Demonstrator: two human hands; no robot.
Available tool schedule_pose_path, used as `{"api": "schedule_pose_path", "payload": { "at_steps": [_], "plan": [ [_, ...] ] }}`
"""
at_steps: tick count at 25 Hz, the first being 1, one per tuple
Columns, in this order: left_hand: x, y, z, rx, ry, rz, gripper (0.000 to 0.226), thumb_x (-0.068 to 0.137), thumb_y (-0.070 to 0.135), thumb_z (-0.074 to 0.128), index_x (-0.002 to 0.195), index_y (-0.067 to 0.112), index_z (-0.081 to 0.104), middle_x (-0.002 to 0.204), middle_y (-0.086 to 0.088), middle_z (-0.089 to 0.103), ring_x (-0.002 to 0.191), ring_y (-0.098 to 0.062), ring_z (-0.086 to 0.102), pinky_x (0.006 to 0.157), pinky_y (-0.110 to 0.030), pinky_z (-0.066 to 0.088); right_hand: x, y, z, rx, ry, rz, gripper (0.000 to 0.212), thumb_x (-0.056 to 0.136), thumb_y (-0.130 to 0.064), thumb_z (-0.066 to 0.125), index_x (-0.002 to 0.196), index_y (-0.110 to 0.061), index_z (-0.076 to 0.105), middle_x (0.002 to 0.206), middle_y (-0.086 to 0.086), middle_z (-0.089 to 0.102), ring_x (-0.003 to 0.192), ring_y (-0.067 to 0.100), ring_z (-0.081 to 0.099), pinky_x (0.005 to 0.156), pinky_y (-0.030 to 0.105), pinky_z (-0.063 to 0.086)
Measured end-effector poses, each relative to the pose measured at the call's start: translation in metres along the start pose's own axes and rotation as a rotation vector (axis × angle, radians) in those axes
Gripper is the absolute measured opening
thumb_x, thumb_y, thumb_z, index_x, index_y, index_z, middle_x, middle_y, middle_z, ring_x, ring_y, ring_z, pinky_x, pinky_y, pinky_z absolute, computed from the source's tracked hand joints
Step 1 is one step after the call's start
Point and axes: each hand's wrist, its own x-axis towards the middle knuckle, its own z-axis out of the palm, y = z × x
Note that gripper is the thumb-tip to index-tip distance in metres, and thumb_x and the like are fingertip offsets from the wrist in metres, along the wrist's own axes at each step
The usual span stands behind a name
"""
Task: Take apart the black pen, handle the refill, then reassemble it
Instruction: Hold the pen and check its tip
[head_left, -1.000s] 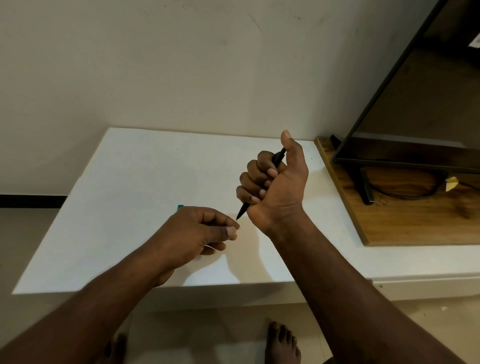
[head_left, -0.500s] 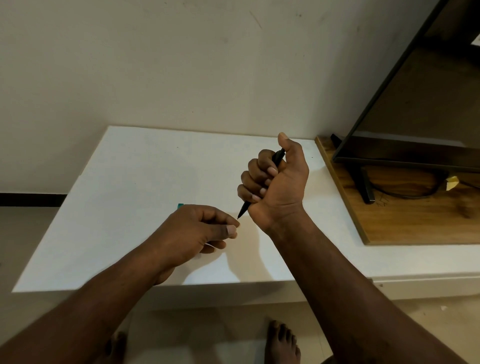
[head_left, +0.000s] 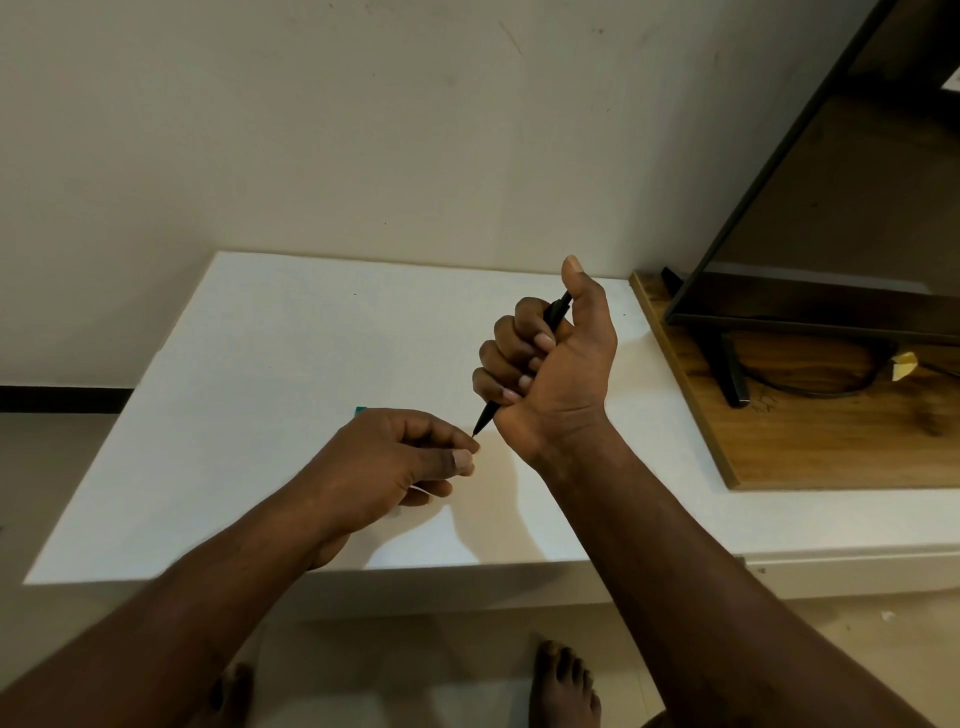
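Observation:
My right hand (head_left: 550, 369) grips the black pen (head_left: 555, 312) in a fist above the white table (head_left: 270, 353). The thumb points up, and the pen's tapered tip (head_left: 480, 423) slants down to the left. My left hand (head_left: 395, 457) sits just below that tip, its thumb and forefinger pinched together and almost touching it. A thin pale rod (head_left: 418, 491), apparently the refill, shows under the left fingers. Most of it is hidden in the hand.
A small teal object (head_left: 360, 411) peeks out behind my left hand. A wooden board (head_left: 810, 441) on the right carries a dark screen (head_left: 831, 218) on a stand, with a cable. The wall is close behind the table. My bare feet show below its front edge.

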Motion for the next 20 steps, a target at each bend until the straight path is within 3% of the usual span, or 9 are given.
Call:
{"api": "schedule_pose_path", "payload": {
  "at_steps": [12,20],
  "plan": [
    [-0.0011,0.0009,-0.0007,-0.001,-0.005,0.010,0.015,0.091,0.028,0.075,0.090,0.041,0.082,0.093,0.012,0.082,0.084,-0.009,0.078,0.070,-0.024,0.059,-0.0007,0.0003,0.0012,-0.029,-0.002,-0.030,0.057,0.102,-0.047,0.040,0.055,-0.019,0.025,0.047,-0.004,0.018,0.045,0.015,0.007,0.045,0.023,0.010],
    [-0.0015,0.0016,0.0000,0.005,0.005,-0.003,0.010,0.092,0.027,0.075,0.094,0.033,0.082,0.094,0.011,0.082,0.085,-0.010,0.078,0.072,-0.025,0.059,-0.0009,0.0006,0.0013,-0.036,-0.005,-0.031,0.058,0.103,-0.049,0.040,0.057,-0.019,0.024,0.047,-0.004,0.018,0.044,0.014,0.007,0.045,0.024,0.009]
  ]
}}
